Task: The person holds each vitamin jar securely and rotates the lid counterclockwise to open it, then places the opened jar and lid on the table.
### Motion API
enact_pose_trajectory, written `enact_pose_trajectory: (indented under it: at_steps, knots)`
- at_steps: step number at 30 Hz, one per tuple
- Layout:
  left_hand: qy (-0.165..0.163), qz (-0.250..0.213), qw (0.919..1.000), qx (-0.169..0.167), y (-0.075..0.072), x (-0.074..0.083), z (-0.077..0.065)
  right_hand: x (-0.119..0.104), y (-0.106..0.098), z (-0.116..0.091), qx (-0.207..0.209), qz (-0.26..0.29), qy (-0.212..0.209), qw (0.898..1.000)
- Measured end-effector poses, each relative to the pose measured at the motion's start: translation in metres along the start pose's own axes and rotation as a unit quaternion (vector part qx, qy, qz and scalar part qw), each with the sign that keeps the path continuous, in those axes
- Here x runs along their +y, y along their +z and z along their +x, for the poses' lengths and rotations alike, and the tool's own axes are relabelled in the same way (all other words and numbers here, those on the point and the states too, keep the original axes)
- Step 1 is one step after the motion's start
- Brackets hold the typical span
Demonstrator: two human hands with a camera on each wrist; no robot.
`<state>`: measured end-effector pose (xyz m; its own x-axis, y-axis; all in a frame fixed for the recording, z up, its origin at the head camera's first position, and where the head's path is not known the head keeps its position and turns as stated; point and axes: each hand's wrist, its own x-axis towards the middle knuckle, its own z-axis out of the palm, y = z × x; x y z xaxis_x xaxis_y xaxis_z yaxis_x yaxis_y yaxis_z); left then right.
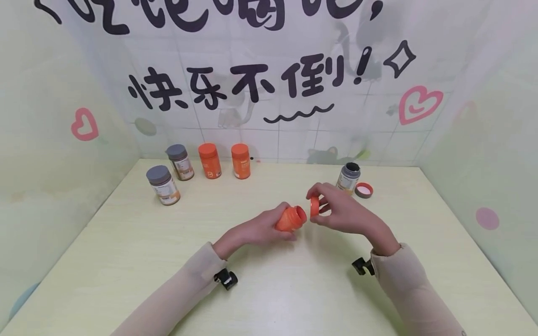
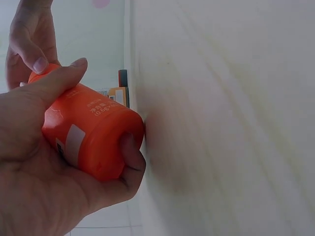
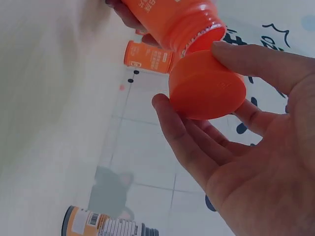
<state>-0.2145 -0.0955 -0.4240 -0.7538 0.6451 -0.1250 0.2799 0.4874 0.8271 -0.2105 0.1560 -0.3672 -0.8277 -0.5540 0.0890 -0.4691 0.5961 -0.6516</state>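
Note:
My left hand (image 1: 269,226) grips an orange bottle (image 1: 290,219), tilted with its open mouth toward the right. In the left wrist view the thumb lies along the side of the bottle (image 2: 88,128) and a finger curls against its base. My right hand (image 1: 342,210) pinches an orange screw cap (image 1: 314,207) by its rim between thumb and fingers. The right wrist view shows the cap (image 3: 206,88) off the threaded neck, close in front of the bottle's mouth (image 3: 209,39). Both hands are over the middle of the table.
An uncapped grey bottle (image 1: 349,176) stands at the back right, beside an upturned cap (image 1: 364,189). Two grey-capped bottles, one nearer (image 1: 164,185) and one farther (image 1: 180,162), stand back left. Two closed orange bottles, left (image 1: 209,161) and right (image 1: 241,161), stand near the wall.

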Motion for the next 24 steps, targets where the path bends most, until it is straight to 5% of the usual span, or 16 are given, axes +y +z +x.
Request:
enact_pose_trajectory:
  at_steps: [15, 24]
  knots:
    - [-0.028, -0.058, 0.9978, 0.017, -0.005, -0.004, 0.011, 0.01, -0.037, -0.01, 0.059, -0.028, 0.072, 0.995]
    - [-0.016, -0.111, 0.9929, 0.04, -0.005, -0.002, 0.055, 0.021, -0.049, -0.015, 0.103, -0.014, 0.094, 0.99]
